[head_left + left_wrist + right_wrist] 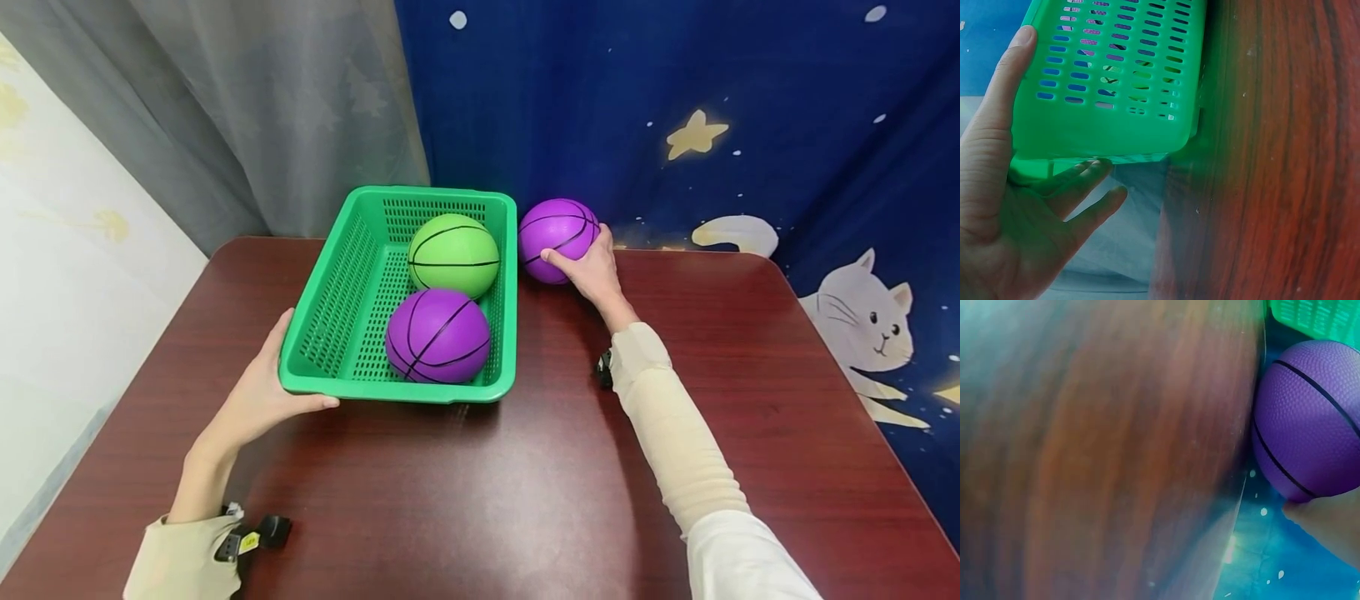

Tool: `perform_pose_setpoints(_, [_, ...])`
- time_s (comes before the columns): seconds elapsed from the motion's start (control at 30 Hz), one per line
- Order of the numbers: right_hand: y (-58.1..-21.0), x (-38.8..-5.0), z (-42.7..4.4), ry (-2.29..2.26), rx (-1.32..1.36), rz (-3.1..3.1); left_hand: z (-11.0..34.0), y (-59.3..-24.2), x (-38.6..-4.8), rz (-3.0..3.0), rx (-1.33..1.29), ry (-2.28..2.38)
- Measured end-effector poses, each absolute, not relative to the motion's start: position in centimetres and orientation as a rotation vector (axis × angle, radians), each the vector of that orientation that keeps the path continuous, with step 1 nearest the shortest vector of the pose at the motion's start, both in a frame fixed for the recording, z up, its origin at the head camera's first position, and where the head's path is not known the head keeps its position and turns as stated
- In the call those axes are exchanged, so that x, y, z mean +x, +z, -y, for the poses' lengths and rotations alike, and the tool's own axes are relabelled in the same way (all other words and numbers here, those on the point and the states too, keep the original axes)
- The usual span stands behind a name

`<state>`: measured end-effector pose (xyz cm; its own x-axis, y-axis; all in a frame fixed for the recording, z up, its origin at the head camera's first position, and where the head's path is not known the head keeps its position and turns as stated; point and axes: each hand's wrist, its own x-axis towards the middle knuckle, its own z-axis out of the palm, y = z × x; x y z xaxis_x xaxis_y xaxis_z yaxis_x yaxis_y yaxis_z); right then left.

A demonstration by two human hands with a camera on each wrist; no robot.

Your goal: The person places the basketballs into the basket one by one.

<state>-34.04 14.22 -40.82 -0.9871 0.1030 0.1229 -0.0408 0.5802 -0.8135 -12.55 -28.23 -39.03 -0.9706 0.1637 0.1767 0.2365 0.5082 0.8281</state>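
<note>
Green basket [397,390] before a dark blue curtain [562,100] printed with stars and a pale cat; alongside, at the left, a grey curtain [285,108]. Below, dark red table [450,500], with the basket toward its far edge, left of the middle. Inside, along the right side, inner purple ball [437,337] in front and light green ball [453,258] behind. Outside, just beyond the right wall, outer purple ball [555,229]; contact with basket or tabletop impossible to tell. Then right hand [597,268], grasping the outer purple ball from its right, thumb laid across the face, other fingers mostly hidden. At the basket's near left corner, left hand [258,396], clasping from outside: thumb on the front wall, fingertips against the left side, at least one finger spread clear. Smallest, by the cuffs, left wrist device [276,531] and right wrist device [604,369], both black.
</note>
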Motion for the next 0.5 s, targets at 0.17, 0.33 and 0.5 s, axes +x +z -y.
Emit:
perform_pose_setpoints(0.17, [-40.71, -34.22, -14.06, 1.398, -0.055, 2.639, 29.07, -39.82, -13.14, 2.651, -0.372, -1.494])
perform_pose_setpoints(0.33, [-40.81, -34.20, -14.23, 1.362, -0.067, 2.639, 28.99, -39.81, -13.21, 2.640, -0.386, -1.517])
perform_pose_setpoints(0.5, [-40.90, -34.16, -14.63, 1.294, -0.060, 2.669, 28.74, -40.05, -13.19, 2.630, -0.393, -1.537])
